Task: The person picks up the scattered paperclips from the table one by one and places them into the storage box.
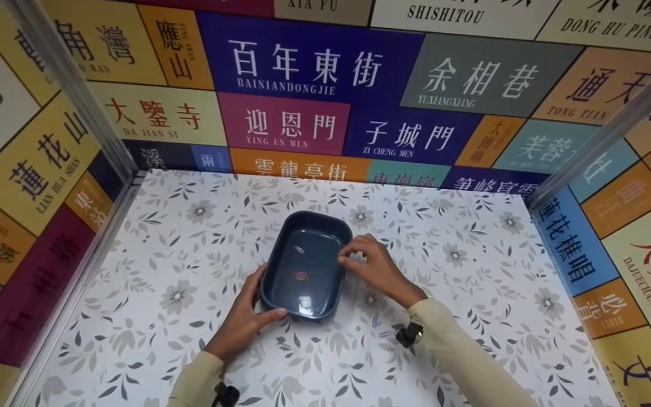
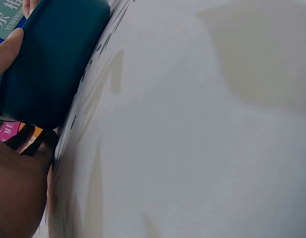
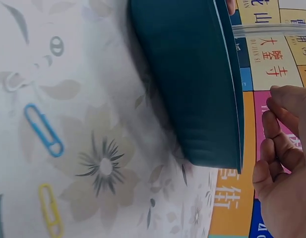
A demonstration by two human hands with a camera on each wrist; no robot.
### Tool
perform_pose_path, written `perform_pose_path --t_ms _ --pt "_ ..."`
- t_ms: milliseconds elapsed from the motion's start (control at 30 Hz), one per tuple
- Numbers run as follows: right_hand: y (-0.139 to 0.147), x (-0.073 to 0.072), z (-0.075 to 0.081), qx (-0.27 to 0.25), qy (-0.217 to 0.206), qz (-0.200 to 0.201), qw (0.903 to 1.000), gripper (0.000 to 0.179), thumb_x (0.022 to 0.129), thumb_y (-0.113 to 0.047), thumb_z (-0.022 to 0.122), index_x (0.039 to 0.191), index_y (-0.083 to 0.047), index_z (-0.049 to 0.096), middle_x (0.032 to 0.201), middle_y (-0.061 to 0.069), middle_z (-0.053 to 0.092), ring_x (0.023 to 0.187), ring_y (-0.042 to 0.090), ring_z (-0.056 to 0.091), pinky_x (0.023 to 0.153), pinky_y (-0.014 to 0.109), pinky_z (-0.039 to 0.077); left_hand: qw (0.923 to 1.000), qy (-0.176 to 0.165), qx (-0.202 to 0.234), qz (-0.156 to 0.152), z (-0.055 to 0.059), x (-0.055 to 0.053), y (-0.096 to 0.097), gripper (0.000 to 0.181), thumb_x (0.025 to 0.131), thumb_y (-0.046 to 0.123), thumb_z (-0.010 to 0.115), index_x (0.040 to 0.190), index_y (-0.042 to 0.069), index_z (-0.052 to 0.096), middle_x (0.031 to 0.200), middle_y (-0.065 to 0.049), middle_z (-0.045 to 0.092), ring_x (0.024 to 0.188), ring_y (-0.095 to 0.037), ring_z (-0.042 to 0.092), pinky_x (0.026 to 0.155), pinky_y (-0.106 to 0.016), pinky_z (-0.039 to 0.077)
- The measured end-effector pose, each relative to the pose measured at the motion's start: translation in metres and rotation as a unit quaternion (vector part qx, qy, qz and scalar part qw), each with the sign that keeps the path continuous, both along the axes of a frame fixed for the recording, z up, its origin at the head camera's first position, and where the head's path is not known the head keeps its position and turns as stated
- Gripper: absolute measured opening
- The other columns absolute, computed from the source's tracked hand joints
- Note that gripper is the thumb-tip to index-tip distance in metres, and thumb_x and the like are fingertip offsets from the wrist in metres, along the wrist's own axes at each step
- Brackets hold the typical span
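Observation:
A dark blue rectangular dish point(image 1: 280, 265) with rounded corners sits on the table. Inside it lie a pale paper clip point(image 1: 299, 249) and a small pink-red patch. My left hand point(image 1: 250, 314) grips its near left corner, thumb on the rim and the other fingers along the outer side. Over the right rim hovers my right hand point(image 1: 373, 264), its fingers loosely bent, and no object shows between the fingertips. On the table in the right wrist view are a blue paper clip point(image 3: 43, 130) and a yellow paper clip point(image 3: 50, 210), both close to the dish's right side.
A white tabletop point(image 1: 150, 226) printed with grey leaves and flowers spreads around the dish. Panels with colourful street-name lettering point(image 1: 314, 62) enclose it at the back and both sides, joined by clear corner strips point(image 1: 77, 85).

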State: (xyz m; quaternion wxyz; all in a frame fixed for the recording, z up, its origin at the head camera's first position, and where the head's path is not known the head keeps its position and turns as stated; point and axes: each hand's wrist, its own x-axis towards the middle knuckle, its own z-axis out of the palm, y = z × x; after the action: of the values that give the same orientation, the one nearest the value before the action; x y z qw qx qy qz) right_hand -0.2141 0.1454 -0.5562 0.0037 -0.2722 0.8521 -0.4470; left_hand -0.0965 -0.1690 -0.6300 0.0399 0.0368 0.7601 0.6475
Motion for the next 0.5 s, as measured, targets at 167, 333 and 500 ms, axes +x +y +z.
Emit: perform_pose_path --t_ms 167,333,500 --pt "0.012 0.007 -0.003 -0.012 0.020 -0.007 0.9997 0.004 0.099 -0.010 0.083 0.102 -0.008 0.085 0.101 0.000 0.077 0.100 0.035 0.065 0.085 0.044 0.047 1.0000 -0.004 0.002 0.000 0.000 0.000 0.000 0.111 0.090 0.017 0.094 0.177 0.024 0.026 0.179 -0.006 0.030 0.165 -0.030 0.030 0.133 -0.048 0.024" --pt "0.023 0.015 -0.012 -0.032 0.036 -0.008 0.9988 0.003 0.098 -0.011 0.084 0.100 -0.008 0.085 0.100 -0.001 0.078 0.098 0.029 0.065 0.084 0.049 0.049 1.0000 -0.004 0.004 0.002 -0.001 0.000 -0.001 0.112 0.089 0.021 0.095 0.177 0.025 0.026 0.179 -0.004 0.031 0.164 -0.030 0.031 0.134 -0.049 0.023" --pt "0.032 0.025 -0.023 -0.044 0.045 -0.012 0.9980 0.007 0.096 -0.005 0.084 0.098 -0.012 0.085 0.098 -0.002 0.078 0.096 0.027 0.063 0.083 0.050 0.051 1.0000 0.000 0.001 0.001 -0.001 0.001 -0.001 0.112 0.089 0.021 0.095 0.177 0.021 0.025 0.179 -0.006 0.030 0.165 -0.030 0.029 0.134 -0.047 0.023"
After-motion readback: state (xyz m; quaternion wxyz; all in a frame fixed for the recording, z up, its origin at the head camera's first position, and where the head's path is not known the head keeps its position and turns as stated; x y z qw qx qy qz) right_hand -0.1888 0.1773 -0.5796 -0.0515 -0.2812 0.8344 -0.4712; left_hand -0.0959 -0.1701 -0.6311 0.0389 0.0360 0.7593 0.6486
